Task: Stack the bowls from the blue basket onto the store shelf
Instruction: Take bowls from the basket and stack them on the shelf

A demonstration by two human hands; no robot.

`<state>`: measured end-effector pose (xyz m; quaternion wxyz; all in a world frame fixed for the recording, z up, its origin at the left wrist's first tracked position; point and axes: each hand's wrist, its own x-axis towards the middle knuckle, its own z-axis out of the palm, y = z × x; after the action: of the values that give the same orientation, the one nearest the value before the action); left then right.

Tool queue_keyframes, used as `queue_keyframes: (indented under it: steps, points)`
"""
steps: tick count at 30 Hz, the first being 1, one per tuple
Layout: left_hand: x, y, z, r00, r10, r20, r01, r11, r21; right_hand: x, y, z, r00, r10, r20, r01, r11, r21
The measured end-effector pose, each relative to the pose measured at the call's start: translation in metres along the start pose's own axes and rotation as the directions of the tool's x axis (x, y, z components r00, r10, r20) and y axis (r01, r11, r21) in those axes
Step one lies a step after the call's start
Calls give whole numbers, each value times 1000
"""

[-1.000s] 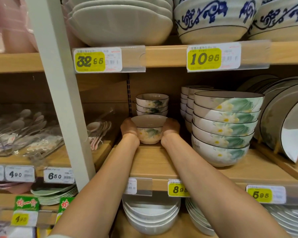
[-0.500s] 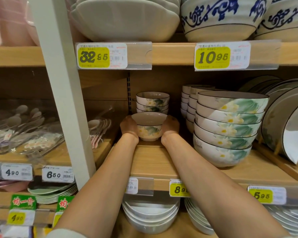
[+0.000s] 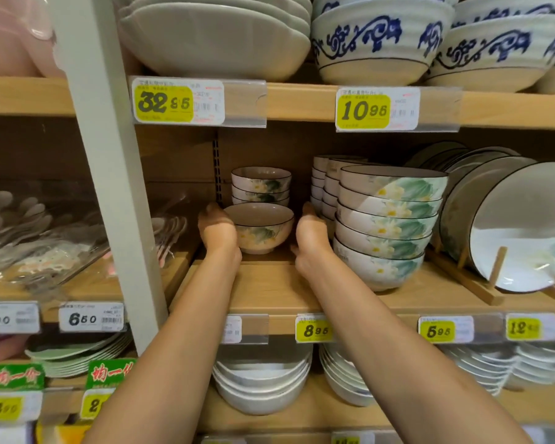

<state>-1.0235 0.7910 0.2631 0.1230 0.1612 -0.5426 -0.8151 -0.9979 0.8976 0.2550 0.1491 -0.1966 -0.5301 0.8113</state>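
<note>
Small floral bowl (image 3: 259, 230): upright on wooden store shelf (image 3: 269, 293), in front of stack of three matching small bowls (image 3: 261, 187), left of tall stack of larger floral bowls (image 3: 388, 219).
Left hand (image 3: 218, 230): against bowl's left side, fingers extended, grip slack, not curled round it.
Right hand (image 3: 311, 233): just beside bowl's right side, narrow gap showing, grip apart, holding nothing.
Plates (image 3: 510, 225): upright in wooden rack, far right.
Yellow price tag (image 3: 313, 330): on shelf edge, marked 8.95.

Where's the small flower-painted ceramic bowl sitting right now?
In the head view, the small flower-painted ceramic bowl sits on the middle wooden shelf, between the left hand and right hand, just in front of a stack of three matching bowls.
</note>
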Motion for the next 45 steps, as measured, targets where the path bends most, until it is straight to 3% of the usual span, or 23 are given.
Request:
queue_keyframes:
  steps: [3, 7, 11, 17, 24, 31, 35, 45]
  points:
    - [-35, 4, -20, 998, -15, 58, 20, 996, -82, -27, -6, -15, 994, -65, 85, 71, 995, -69]
    - [-95, 11, -70, 966, 119, 232, -119, 993, -14, -77, -11, -38, 961, -129, 243, 156, 983, -93]
    - [-157, 9, -122, 956, 176, 233, -173, 984, -33, -123, -6, -74, 926, -151, 347, 167, 986, -17]
    - [-238, -22, -197, 987, 160, 2, -160, 986, -56, -181, 36, -123, 881, 33, 472, -46, 999, 18]
    - [-289, -48, -299, 973, 86, -212, -86, 996, 8, -243, 128, -138, 799, 280, 532, -242, 960, -141]
    - [-286, -56, -388, 962, 4, -273, 0, 1000, 17, -288, 211, -111, 763, 407, 502, -269, 906, -326]
    - [-275, -63, -453, 951, -95, -294, 124, 989, 81, -317, 268, -86, 752, 483, 448, -293, 854, -429]
    - [-234, -91, -558, 920, -236, -314, 316, 920, 233, -351, 384, -77, 700, 680, 217, -443, 652, -616]
